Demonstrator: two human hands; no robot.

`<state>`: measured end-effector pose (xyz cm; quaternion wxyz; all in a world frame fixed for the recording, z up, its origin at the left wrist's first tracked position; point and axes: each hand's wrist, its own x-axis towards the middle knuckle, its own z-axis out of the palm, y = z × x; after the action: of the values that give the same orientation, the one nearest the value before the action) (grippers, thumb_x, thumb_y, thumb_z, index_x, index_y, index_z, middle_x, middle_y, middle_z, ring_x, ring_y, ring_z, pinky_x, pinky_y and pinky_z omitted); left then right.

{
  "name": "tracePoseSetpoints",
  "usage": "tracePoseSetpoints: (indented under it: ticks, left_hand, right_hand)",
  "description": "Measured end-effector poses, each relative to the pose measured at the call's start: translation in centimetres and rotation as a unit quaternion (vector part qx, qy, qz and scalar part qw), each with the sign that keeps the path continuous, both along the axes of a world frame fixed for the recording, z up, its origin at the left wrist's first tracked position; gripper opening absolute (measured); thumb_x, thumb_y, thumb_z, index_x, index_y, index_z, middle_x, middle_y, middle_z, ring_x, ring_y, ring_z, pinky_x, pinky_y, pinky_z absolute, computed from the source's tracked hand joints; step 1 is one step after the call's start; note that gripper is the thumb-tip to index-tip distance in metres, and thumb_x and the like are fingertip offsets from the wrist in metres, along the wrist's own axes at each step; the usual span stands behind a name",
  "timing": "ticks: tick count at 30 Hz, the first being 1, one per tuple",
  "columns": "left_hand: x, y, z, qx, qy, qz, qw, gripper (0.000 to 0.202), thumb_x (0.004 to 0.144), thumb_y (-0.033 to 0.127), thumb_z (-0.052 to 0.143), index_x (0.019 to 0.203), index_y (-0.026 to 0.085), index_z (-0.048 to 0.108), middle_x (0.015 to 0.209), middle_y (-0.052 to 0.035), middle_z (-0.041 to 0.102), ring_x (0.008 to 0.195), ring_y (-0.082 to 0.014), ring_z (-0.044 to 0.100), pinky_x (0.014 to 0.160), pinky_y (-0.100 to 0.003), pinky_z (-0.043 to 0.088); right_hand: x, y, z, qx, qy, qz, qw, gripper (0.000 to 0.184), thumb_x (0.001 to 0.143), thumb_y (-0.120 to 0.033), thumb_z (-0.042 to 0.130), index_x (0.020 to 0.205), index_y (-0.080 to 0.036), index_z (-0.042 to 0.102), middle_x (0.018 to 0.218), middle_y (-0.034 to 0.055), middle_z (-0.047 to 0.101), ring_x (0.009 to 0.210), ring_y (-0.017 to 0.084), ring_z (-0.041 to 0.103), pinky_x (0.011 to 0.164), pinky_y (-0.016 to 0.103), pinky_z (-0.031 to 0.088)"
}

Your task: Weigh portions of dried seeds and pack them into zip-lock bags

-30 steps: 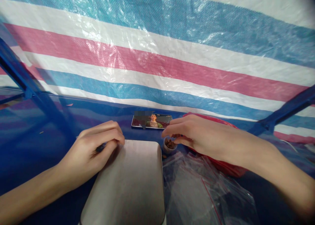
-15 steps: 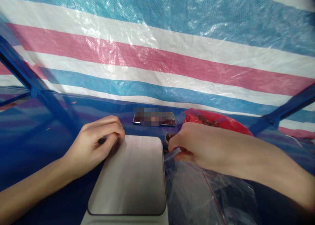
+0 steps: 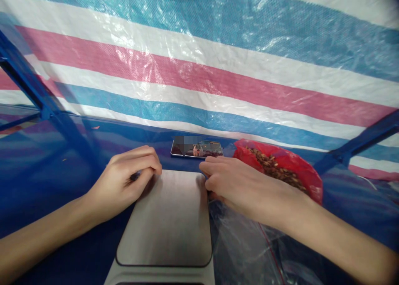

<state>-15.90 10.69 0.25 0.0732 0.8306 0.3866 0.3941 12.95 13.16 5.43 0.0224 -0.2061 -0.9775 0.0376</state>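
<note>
Okay, L hand [image 3: 127, 179] rests loosely curled at about 10 o'clock on a steel-topped bench scale [image 3: 165, 218], fingertips at its corner, w/ a small dark item [image 3: 134, 176] held in the fingers, prob a pen-like tool, though it's mostly hidden; R hand [image 3: 240, 185] is half closed, fingers bent down at the scale's 2 o'clock corner; can't tell if it has hold of anything, as the fingers hide what's under them.

Just past the R hand at 2 o'clock lies a red plastic bag [image 3: 277, 168], its mouth showing loose brown pieces [image 3: 271, 168]; clear plastic bags [image 3: 240, 243] lie under the R wrist at approx 4 o'clock; a smartphone [image 3: 197, 148] lies flat at 12 o'clock, screen lit, part of it pixelated; all this is on a blue tabletop [image 3: 59, 181]; behind stands a blue, white and pink striped tarp [image 3: 199, 81], w/ blue frame bars [image 3: 28, 75] running up at the sides.
</note>
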Motion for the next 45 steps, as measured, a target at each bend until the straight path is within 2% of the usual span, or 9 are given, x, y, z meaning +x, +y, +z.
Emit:
tracePoseSetpoints:
  ticks: [4,11,19,24,29,35,38,41,45]
  left_hand:
    - [0.0,0.0,0.0,0.005,0.0,0.0,1.0,0.03,0.098,0.007,0.046,0.078,0.019,0.065,0.082,-0.0003,0.065,0.077,-0.0129,0.062,0.07,-0.027,0.047]
    - [0.2,0.0,0.0,0.007,-0.006,-0.001,1.0,0.03,0.096,0.005,0.046,0.078,0.019,0.066,0.081,0.0002,0.064,0.077,-0.0126,0.061,0.07,-0.027,0.047]
    - [0.1,0.1,-0.1,-0.005,-0.012,-0.001,1.0,0.03,0.096,0.004,0.046,0.078,0.019,0.066,0.081,0.0,0.065,0.077,-0.0127,0.062,0.071,-0.027,0.047]
    - [0.1,0.3,-0.3,-0.01,-0.022,-0.003,1.0,0.031,0.095,0.004,0.046,0.078,0.019,0.066,0.081,0.0002,0.065,0.077,-0.0126,0.062,0.07,-0.026,0.047]
    - [0.0,0.5,-0.2,0.007,-0.019,-0.002,1.0,0.031,0.096,0.004,0.045,0.079,0.019,0.066,0.081,0.0001,0.064,0.077,-0.0127,0.061,0.071,-0.026,0.047]
    - [-0.4,0.9,-0.1,0.034,-0.013,-0.006,0.999,0.033,0.097,0.006,0.043,0.076,0.019,0.065,0.078,-0.0005,0.063,0.076,-0.0137,0.06,0.072,-0.027,0.046]
    - [-0.7,1.2,0.1,0.07,-0.006,-0.007,0.997,0.032,0.097,0.007,0.043,0.077,0.019,0.065,0.079,-0.0015,0.064,0.077,-0.0147,0.06,0.073,-0.028,0.046]
    - [-0.6,1.4,0.2,0.112,0.001,-0.012,0.994,0.031,0.097,0.008,0.043,0.079,0.019,0.066,0.079,-0.0023,0.065,0.076,-0.0154,0.06,0.073,-0.03,0.047]
    - [-0.4,1.4,0.2,0.139,0.026,-0.021,0.99,0.03,0.097,0.008,0.043,0.079,0.019,0.065,0.078,-0.0027,0.065,0.076,-0.0162,0.059,0.076,-0.032,0.048]
  right_hand:
    - [0.1,0.4,0.5,-0.035,-0.002,-0.007,0.999,0.017,0.1,-0.012,0.062,0.084,-0.017,0.068,0.094,0.0028,0.065,0.092,0.019,0.058,0.081,0.031,0.042]
    - [1.4,2.7,3.8,-0.045,0.035,-0.056,0.997,0.018,0.097,-0.022,0.07,0.08,-0.021,0.077,0.088,0.002,0.069,0.08,0.016,0.063,0.073,0.028,0.044]
    - [2.0,4.3,2.9,-0.068,0.032,-0.063,0.995,0.016,0.097,-0.025,0.07,0.085,-0.021,0.08,0.083,0.0033,0.075,0.076,0.017,0.066,0.074,0.029,0.045]
    - [2.5,4.2,3.4,-0.066,0.052,-0.073,0.994,0.014,0.097,-0.026,0.068,0.094,-0.022,0.081,0.088,0.0042,0.078,0.078,0.018,0.068,0.073,0.028,0.045]
    - [4.4,4.4,5.4,-0.026,0.092,-0.121,0.988,0.023,0.1,-0.025,0.058,0.108,-0.021,0.08,0.097,0.0071,0.078,0.084,0.019,0.069,0.077,0.029,0.047]
    - [8.7,5.1,7.8,-0.015,0.152,-0.223,0.963,0.028,0.096,-0.033,0.059,0.109,-0.017,0.078,0.084,0.0058,0.076,0.072,0.017,0.063,0.07,0.029,0.047]
    - [11.8,5.0,6.8,-0.081,0.145,-0.266,0.95,0.028,0.094,-0.035,0.059,0.099,-0.015,0.077,0.081,0.0062,0.074,0.069,0.017,0.062,0.066,0.029,0.046]
    - [14.8,4.3,3.9,-0.224,0.095,-0.295,0.924,0.028,0.085,-0.04,0.07,0.096,-0.016,0.078,0.08,0.007,0.074,0.069,0.019,0.063,0.063,0.03,0.048]
    - [17.0,3.3,-0.4,-0.214,0.143,-0.333,0.907,0.043,0.075,-0.044,0.081,0.108,-0.017,0.077,0.086,0.008,0.074,0.072,0.021,0.064,0.064,0.031,0.051]
